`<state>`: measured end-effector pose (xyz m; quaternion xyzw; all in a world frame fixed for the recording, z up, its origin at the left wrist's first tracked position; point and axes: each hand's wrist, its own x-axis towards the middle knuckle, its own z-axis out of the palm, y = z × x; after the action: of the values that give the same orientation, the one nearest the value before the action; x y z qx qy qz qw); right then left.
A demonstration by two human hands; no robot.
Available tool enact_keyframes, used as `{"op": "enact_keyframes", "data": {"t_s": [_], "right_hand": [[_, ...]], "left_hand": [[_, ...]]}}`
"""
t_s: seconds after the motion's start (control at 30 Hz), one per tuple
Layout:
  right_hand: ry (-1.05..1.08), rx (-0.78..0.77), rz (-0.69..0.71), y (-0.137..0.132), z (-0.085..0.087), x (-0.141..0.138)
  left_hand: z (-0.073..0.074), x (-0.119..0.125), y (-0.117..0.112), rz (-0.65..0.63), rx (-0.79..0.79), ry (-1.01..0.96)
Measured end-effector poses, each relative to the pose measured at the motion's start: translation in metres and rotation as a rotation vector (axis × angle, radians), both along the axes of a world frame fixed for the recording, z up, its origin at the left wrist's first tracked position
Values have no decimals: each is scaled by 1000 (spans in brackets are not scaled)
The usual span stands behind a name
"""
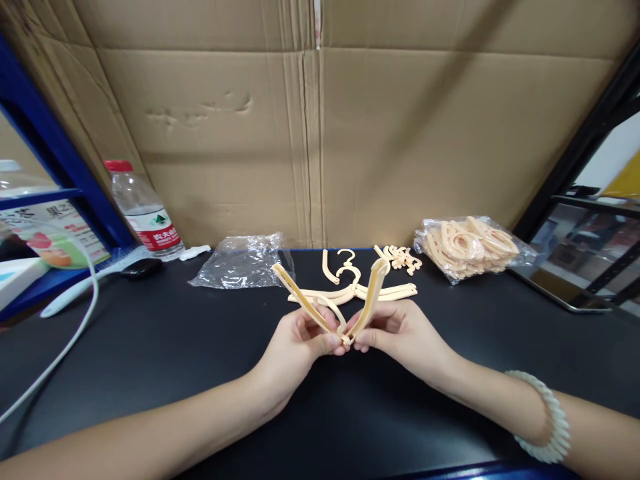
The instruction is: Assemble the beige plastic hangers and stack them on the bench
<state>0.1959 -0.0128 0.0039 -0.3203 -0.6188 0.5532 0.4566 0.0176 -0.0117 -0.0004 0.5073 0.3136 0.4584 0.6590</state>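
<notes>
Between both hands is a cream plastic folding hanger [369, 300], its two arms raised in a V and its hook curving behind the joint. My left hand [305, 337] pinches it near the joint under the left arm. On the other side, my right hand [400, 333] grips the base of the right arm, thumb against the joint. Just beyond the fingers, another cream hanger [395, 292] lies flat on the black table, partly hidden by the held one. Behind it rest a loose hanger arm [329, 267] and a loose hook [346, 256].
Several small hooks [400, 256] lie at the back, left of a clear bag of hanger parts [465, 245]. A crumpled plastic bag [240, 261], a red-capped bottle [150, 213] and a white brush [95, 280] are on the left. Cardboard [225, 133] stands behind the table [150, 373].
</notes>
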Motion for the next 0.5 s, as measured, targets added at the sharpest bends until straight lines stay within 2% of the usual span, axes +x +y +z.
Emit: {"op": "enact_keyframes", "data": {"t_s": [0.23,0.37,0.5], "right_hand": [[-45,28,-75,-6,1,-5],[-52,23,-144,-9,1,-8],[-33,5,-154,-5,1,-7]], "left_hand": [[1,1,-3,65,-73,-25],[2,0,-4,64,-95,-8],[2,0,-3,57,-88,6]]}}
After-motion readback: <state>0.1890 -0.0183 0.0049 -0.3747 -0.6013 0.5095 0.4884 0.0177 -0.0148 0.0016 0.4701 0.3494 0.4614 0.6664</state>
